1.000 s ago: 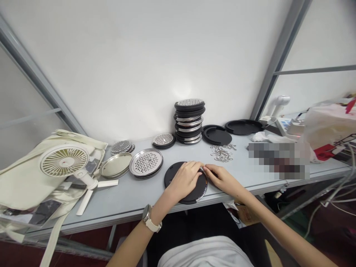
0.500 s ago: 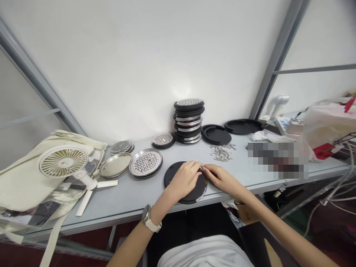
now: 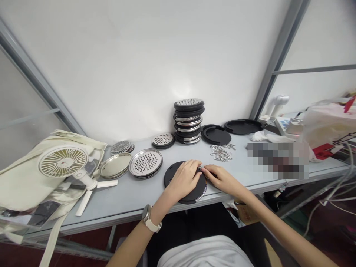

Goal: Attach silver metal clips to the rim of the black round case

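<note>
Downward, our left hand (image 3: 184, 180) lies over the black disc (image 3: 194, 193) on the table (image 3: 122, 196) before us, fingers bent toward its far right rim; its grip we cannot tell. Our right hand (image 3: 222, 178) reaches in from the right, wrist low, thumb and forefinger narrowed on a metal bit (image 3: 200, 168).

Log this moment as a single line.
left hand: on black disc; right hand: fingertips at small metal piece by disc's edge; clips: piled beyond right hand; stack: near wall
</note>
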`<state>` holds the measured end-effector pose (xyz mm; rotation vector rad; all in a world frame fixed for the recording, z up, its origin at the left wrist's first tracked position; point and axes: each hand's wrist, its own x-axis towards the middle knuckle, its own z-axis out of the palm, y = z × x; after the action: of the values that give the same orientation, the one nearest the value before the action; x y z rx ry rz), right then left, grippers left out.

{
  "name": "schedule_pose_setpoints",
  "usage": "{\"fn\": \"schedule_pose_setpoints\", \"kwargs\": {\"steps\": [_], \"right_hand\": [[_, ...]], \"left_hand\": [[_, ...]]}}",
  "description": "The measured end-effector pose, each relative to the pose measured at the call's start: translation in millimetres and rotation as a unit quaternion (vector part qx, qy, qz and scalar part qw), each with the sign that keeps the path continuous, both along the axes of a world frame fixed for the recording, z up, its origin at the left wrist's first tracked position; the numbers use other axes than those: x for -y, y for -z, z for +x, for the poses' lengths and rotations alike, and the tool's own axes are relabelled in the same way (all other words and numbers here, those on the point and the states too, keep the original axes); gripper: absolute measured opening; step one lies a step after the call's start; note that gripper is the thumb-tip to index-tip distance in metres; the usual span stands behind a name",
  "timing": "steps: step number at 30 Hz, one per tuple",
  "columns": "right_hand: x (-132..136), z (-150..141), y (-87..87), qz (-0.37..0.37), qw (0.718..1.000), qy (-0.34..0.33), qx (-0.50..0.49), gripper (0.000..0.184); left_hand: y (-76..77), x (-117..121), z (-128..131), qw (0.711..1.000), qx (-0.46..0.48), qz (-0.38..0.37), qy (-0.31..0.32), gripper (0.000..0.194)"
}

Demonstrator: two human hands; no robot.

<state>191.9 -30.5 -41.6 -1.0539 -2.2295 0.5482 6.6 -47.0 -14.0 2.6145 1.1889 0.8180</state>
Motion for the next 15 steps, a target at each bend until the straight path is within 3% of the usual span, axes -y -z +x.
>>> {"fn": "schedule_pose_setpoints", "kwargs": {"steps": [15], "right_hand": [[0.5,-1.6,-2.0,-0.006,1.0,-0.002,-0.001,0.038]], "left_hand": [[-0.2,1.4,-0.1,0.999,-0.028,0.012,-0.033,0.013]]}}
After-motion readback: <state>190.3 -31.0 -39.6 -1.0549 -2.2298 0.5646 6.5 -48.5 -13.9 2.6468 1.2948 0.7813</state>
